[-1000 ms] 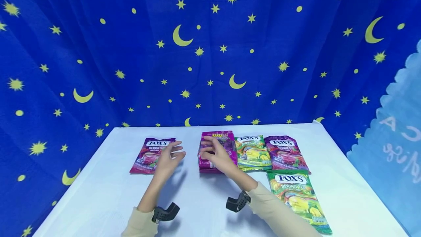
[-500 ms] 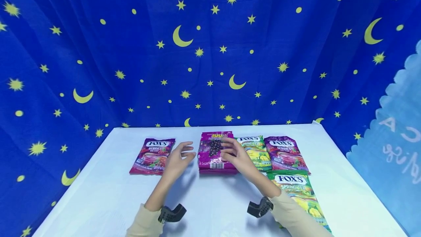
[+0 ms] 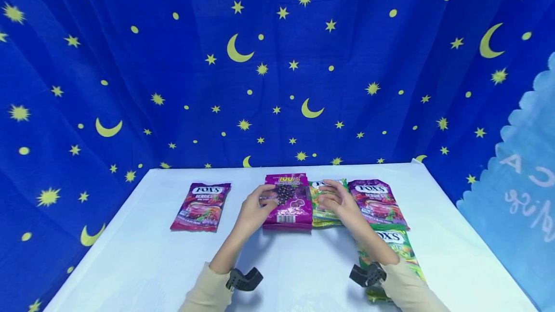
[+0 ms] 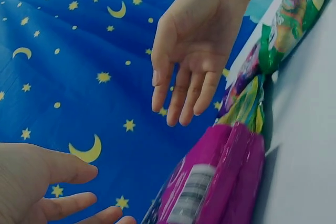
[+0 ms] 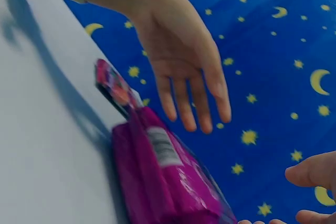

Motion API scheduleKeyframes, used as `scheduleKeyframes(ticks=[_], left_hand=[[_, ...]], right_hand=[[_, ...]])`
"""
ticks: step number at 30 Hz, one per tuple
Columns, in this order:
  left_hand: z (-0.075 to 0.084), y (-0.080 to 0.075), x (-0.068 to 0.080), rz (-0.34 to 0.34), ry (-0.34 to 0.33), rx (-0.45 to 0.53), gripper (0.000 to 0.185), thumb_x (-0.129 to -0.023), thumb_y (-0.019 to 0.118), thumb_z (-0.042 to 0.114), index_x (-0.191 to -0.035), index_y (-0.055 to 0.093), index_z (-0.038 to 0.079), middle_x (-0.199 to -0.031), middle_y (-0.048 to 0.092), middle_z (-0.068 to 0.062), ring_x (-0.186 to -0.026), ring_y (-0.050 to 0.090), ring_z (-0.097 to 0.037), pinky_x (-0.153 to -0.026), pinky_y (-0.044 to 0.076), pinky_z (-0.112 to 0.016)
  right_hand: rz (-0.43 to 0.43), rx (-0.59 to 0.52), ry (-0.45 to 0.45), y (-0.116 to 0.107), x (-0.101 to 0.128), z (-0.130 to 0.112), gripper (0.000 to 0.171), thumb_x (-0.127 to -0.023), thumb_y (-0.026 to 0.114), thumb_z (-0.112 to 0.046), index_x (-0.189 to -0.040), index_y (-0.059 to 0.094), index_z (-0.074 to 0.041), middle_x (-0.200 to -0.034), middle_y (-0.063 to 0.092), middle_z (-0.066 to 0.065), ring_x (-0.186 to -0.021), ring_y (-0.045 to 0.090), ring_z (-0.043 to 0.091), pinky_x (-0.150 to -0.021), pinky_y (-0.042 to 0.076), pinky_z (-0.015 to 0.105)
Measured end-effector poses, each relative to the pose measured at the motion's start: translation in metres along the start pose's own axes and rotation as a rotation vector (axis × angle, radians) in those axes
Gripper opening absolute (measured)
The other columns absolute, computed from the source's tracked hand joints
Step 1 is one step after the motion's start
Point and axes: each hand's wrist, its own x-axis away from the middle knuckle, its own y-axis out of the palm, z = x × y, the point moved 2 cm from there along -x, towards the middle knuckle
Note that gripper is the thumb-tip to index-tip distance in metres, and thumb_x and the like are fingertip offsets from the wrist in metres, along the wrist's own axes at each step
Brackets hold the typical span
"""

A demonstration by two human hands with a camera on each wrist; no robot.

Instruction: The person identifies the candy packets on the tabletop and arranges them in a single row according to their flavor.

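Hovering on either side of the magenta stack (image 3: 287,201), both hands have their fingers straight and relaxed, gripping nothing. The left hand (image 3: 256,208) sits at the stack's left edge, fingertips at or just above its top pouch; the wrist views show a gap between palm and pouch, so I cannot tell if it is touching yet. The right hand (image 3: 340,201) hangs just right of the stack, over the green pouch (image 3: 323,213) that lies against the stack's right side. The stack itself lies flat near the middle of the white table (image 3: 130,254), toward the far edge.

Judging the risks: the stack is several slick pouches piled loosely, so a squeeze from the sides alone could let the lower ones slide out or fan apart. The right fingers, coming in over the green pouch, could catch its edge and drag it along.

Right of the stack, beyond the green pouch, lies a purple berries pouch (image 3: 376,202); another green pouch (image 3: 392,244) lies nearer, under the right forearm. Well left of the stack rests a second berries pouch (image 3: 201,206), out of the way. Behind hangs a starry blue curtain (image 3: 277,61).
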Motion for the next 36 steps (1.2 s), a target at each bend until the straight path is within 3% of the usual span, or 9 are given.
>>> scheduleKeyframes(ticks=[8,12,23,30,36], left_hand=[[0.008,0.021,-0.002,-0.041,0.034,-0.015,0.037,-0.094,0.062,0.013,-0.129,0.057,0.002,-0.117,0.064,-0.015,-0.107,0.061,-0.035,-0.087,0.053,-0.042],[0.015,0.035,-0.006,-0.064,0.035,-0.028,0.035,-0.094,0.062,0.014,-0.127,0.059,0.002,-0.114,0.066,-0.012,-0.105,0.062,-0.030,-0.086,0.054,-0.038],[0.034,0.079,-0.016,-0.155,0.020,0.041,0.034,-0.093,0.061,0.014,-0.124,0.062,0.001,-0.111,0.068,-0.009,-0.098,0.065,-0.023,-0.079,0.055,-0.032],[0.036,0.116,-0.022,-0.222,-0.026,0.025,0.034,-0.093,0.060,0.017,-0.124,0.062,0.001,-0.106,0.068,-0.006,-0.096,0.064,-0.021,-0.077,0.054,-0.030],[0.034,0.132,-0.030,-0.211,-0.029,0.027,0.034,-0.091,0.062,0.014,-0.121,0.063,-0.002,-0.106,0.068,-0.009,-0.097,0.064,-0.024,-0.077,0.054,-0.031]], right_hand=[[0.018,0.058,0.006,-0.023,0.004,0.012,0.063,-0.094,0.063,-0.010,-0.146,0.030,0.002,-0.139,0.042,0.028,-0.121,0.048,0.042,-0.090,0.052,0.037],[0.031,0.076,0.027,-0.035,0.005,0.018,0.062,-0.095,0.061,-0.011,-0.146,0.028,0.003,-0.139,0.042,0.028,-0.120,0.049,0.042,-0.092,0.051,0.038],[0.065,0.141,0.017,-0.063,0.005,0.017,0.060,-0.097,0.057,-0.013,-0.145,0.026,0.006,-0.140,0.040,0.030,-0.117,0.052,0.036,-0.090,0.052,0.035],[0.122,0.240,0.078,-0.087,0.002,0.010,0.073,-0.096,0.060,-0.032,-0.148,0.024,0.003,-0.142,0.037,0.030,-0.118,0.052,0.038,-0.093,0.050,0.040],[0.165,0.237,0.105,-0.102,-0.003,0.020,0.078,-0.093,0.062,-0.037,-0.149,0.023,0.001,-0.144,0.036,0.028,-0.124,0.046,0.040,-0.086,0.052,0.024]])
